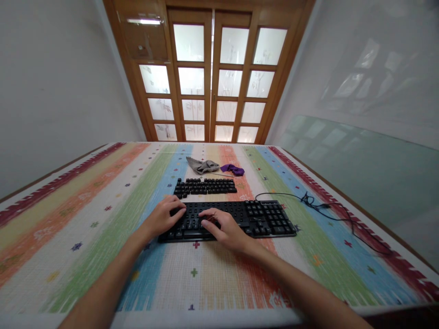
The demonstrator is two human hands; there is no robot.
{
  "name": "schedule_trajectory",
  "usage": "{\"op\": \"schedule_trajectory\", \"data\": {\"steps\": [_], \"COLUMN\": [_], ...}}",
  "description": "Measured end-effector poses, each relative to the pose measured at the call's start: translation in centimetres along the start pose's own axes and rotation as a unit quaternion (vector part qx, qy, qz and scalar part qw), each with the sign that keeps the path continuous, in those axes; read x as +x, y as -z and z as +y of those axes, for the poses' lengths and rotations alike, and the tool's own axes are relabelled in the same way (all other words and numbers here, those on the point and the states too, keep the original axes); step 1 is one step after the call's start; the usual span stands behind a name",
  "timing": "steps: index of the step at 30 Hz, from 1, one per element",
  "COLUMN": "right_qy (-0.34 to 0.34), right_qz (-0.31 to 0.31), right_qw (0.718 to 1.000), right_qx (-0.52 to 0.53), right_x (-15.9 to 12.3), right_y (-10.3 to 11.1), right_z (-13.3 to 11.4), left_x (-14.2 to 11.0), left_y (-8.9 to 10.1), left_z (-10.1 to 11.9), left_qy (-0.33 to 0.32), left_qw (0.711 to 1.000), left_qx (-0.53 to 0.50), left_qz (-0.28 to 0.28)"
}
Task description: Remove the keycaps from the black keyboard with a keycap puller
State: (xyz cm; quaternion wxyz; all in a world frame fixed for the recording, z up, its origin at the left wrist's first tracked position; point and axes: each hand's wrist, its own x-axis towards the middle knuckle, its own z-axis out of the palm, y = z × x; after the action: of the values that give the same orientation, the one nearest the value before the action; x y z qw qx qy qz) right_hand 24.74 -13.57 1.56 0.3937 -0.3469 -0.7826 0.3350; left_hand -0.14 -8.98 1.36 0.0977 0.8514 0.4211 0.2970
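Note:
A black keyboard (260, 218) lies across the middle of the striped tablecloth (103, 219). My left hand (163, 218) rests on its left end, fingers curled down onto the keys. My right hand (222, 228) lies on the keys just right of it, fingers bent and pressed to the keys. Neither hand holds anything that I can see. Just behind the keyboard sits a block of loose black keycaps (205, 186) in rows.
A grey cloth (202, 166) and a purple cloth (233, 169) lie further back. The keyboard's black cable (329, 210) runs right toward the table's edge. Wooden glazed doors (211, 73) stand behind the table. A glass panel leans on the right wall.

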Motion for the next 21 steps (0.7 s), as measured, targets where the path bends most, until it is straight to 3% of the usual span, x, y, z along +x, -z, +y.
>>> {"op": "schedule_trajectory", "data": {"steps": [6, 12, 21], "right_qy": [0.015, 0.036, 0.046], "right_qz": [0.008, -0.036, -0.050], "right_qw": [1.000, 0.997, 0.996], "right_qx": [-0.003, -0.055, -0.059], "right_x": [1.4, 2.4, 4.0], "right_y": [-0.3, -1.0, -2.8], "right_z": [-0.4, -0.9, -1.4], "left_x": [-0.5, -0.7, -0.5], "left_y": [-0.5, -0.6, -0.5], "left_z": [-0.3, -0.2, 0.1], "left_qy": [0.007, 0.016, 0.023], "left_qw": [1.000, 0.999, 0.998], "left_qx": [-0.011, -0.004, -0.024], "left_qz": [-0.029, -0.042, -0.046]}}
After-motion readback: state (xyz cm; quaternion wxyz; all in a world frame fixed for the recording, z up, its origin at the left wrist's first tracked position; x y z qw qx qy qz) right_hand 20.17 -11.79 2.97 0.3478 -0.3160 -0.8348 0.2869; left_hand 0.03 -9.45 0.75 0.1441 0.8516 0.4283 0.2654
